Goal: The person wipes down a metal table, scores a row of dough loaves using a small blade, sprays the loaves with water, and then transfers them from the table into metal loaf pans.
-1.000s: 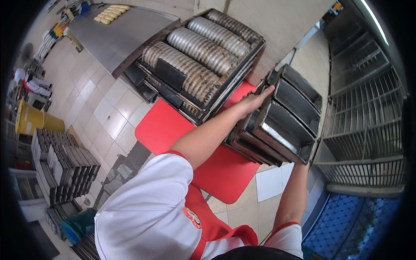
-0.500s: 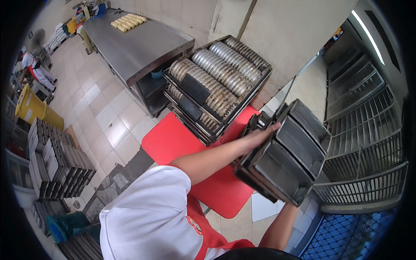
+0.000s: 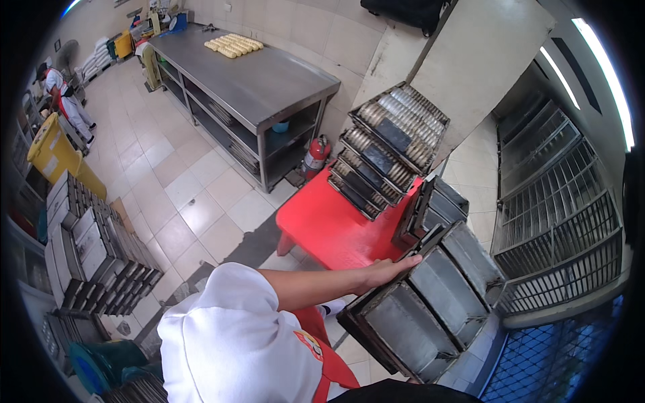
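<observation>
Stretches the left arm (image 3: 319, 287) forward and well over to the right. Grips with the left hand (image 3: 388, 271), partly hiding the fingers.

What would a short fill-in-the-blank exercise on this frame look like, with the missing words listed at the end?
1. The bare hand seen gripping the pan set is the person's ____ one.
2. The top of that pan set shows ____ open compartments in a row.
3. The stacked ribbed trays rest on a table whose colour is ____.

Missing words: left; three; red.
</observation>
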### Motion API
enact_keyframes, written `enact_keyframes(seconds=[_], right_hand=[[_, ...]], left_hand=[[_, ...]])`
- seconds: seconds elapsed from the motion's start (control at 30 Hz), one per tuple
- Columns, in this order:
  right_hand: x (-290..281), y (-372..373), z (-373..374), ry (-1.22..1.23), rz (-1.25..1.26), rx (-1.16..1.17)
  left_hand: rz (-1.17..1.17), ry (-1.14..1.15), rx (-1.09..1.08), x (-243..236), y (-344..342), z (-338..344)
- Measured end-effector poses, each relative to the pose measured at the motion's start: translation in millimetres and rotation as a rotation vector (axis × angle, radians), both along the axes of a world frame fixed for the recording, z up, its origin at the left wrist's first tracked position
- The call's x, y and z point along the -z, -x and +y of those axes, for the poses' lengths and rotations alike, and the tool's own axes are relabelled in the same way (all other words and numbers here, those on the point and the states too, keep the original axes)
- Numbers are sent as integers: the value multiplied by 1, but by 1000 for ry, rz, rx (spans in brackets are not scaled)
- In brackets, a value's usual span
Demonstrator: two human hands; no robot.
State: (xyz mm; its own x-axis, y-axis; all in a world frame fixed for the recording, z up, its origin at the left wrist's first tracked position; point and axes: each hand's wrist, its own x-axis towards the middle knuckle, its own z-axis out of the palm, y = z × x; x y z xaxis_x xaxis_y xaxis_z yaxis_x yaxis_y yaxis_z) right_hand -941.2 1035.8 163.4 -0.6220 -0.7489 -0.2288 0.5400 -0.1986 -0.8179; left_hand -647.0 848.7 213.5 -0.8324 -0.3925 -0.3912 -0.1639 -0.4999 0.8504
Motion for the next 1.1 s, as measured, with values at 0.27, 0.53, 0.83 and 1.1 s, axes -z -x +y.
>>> enact_keyframes(seconds=[0.27, 0.53, 0.83, 1.1], right_hand=[[-8, -143, -15, 18, -19, -109], [5, -308, -145, 9, -27, -302], [21, -517, -352, 16, -94, -464], [26, -619, -535, 55, -168, -566]], left_hand=[[88, -137, -111, -42, -174, 36], [200, -258, -395, -31, -371, -54], [142, -157, -776, -1, -596, -244], [178, -199, -624, -28, -685, -446]])
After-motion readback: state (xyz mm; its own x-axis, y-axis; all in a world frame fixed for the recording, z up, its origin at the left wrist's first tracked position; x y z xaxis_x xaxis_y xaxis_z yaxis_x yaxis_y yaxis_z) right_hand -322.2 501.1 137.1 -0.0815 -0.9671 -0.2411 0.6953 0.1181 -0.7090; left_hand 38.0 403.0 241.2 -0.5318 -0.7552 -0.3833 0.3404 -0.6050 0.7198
